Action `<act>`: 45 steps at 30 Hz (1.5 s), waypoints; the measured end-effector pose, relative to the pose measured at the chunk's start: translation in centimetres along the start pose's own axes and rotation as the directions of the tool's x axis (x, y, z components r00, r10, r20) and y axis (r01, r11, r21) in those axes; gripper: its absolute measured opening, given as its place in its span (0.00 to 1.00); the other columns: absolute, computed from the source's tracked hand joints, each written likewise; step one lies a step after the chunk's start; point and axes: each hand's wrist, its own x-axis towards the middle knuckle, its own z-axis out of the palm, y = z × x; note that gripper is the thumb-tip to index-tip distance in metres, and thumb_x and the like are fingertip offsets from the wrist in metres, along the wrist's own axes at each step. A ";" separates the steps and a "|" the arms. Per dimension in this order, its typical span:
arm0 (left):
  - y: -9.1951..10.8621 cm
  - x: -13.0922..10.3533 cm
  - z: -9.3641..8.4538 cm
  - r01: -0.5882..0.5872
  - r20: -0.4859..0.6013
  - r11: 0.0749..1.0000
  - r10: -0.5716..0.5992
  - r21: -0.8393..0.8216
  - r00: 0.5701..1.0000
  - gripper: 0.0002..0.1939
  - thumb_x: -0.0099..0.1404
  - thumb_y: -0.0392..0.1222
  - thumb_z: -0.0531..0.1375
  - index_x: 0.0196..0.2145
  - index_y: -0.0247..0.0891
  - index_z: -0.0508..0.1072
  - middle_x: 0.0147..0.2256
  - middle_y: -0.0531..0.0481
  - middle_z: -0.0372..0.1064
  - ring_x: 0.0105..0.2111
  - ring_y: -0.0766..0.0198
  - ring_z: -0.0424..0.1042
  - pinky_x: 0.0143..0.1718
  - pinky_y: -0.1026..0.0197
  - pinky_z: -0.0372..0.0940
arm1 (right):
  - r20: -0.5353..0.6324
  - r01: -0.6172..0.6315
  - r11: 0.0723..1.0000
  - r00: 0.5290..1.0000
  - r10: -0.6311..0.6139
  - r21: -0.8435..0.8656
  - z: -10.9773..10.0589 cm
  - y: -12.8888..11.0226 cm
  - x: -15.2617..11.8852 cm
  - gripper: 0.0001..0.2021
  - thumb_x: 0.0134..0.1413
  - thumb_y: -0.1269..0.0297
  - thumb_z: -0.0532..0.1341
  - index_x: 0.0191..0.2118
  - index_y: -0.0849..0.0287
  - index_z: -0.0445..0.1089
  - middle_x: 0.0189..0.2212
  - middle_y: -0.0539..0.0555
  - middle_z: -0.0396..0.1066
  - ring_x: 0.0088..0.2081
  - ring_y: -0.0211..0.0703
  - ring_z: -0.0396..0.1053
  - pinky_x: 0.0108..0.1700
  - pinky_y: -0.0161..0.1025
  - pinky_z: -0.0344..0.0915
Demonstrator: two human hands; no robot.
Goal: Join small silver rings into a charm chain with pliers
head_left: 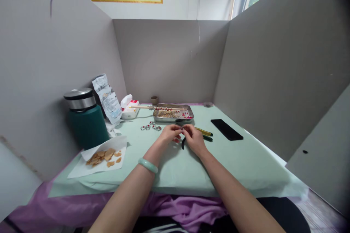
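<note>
My left hand (171, 133) and my right hand (193, 137) meet over the middle of the table, fingertips pinched together. Whatever sits between them is too small to make out. Pliers with yellow and dark green handles (205, 132) lie partly behind my right hand, and a curved black piece (183, 143) shows beneath the hands. Left of my hands are several small rings with red beads (155, 127). Behind them stands a metal tray (166, 119) of small gold and red pieces, with a thin stick (142, 107) carrying red-beaded rings across it.
A green bottle (87, 125), a foil pouch (108, 98) and a tissue pack (130, 111) stand at left. Chips (101, 157) lie on white paper (82, 165). A black phone (226, 129) rests at right. Grey partitions (172, 58) enclose the table; a small brown cup (154, 100) is at the back.
</note>
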 end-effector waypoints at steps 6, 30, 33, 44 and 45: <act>-0.1 1.3 -0.8 0.015 -0.134 0.999 -0.019 -0.035 0.991 0.07 0.52 0.37 0.64 0.30 0.32 0.71 0.34 0.41 0.70 0.26 0.64 0.70 0.24 0.64 0.65 | -0.159 -0.155 0.887 0.983 0.094 -0.435 -0.7 0.4 0.0 0.16 0.60 0.57 0.48 0.36 0.59 0.69 0.32 0.55 0.72 0.33 0.43 0.67 0.35 0.37 0.56; -2.0 1.9 -2.1 0.065 -0.060 0.924 -0.095 -0.377 0.994 0.05 0.57 0.34 0.61 0.33 0.30 0.71 0.32 0.43 0.71 0.24 0.68 0.70 0.23 0.66 0.68 | -0.011 -0.238 0.804 0.961 0.277 -0.545 -0.4 0.3 -0.3 0.07 0.56 0.67 0.51 0.37 0.62 0.65 0.37 0.60 0.69 0.37 0.45 0.66 0.37 0.38 0.57; -2.0 1.9 -2.1 0.056 -0.052 0.922 -0.082 -0.383 0.995 0.06 0.57 0.35 0.61 0.33 0.31 0.70 0.32 0.43 0.71 0.25 0.67 0.71 0.23 0.66 0.68 | -0.068 -0.320 0.939 0.947 0.314 -0.124 -0.3 0.8 0.2 0.08 0.55 0.63 0.51 0.38 0.60 0.62 0.30 0.54 0.69 0.27 0.40 0.65 0.31 0.36 0.59; -1.9 1.3 -1.1 0.086 0.093 0.916 -0.053 -0.392 0.994 0.05 0.60 0.35 0.58 0.34 0.33 0.65 0.32 0.41 0.72 0.29 0.62 0.74 0.30 0.60 0.69 | 0.317 -0.507 0.526 0.854 0.412 0.682 -0.9 -0.5 0.8 0.16 0.42 0.58 0.64 0.38 0.59 0.64 0.17 0.40 0.48 0.17 0.28 0.43 0.17 0.28 0.39; -1.9 1.3 -1.1 0.093 0.108 0.915 -0.054 -0.394 0.993 0.05 0.60 0.35 0.59 0.33 0.33 0.65 0.32 0.40 0.73 0.30 0.61 0.75 0.32 0.60 0.69 | 0.364 -0.532 0.496 0.841 0.399 0.686 -1.0 -0.6 0.8 0.16 0.41 0.58 0.64 0.37 0.59 0.64 0.17 0.41 0.48 0.17 0.28 0.43 0.17 0.28 0.39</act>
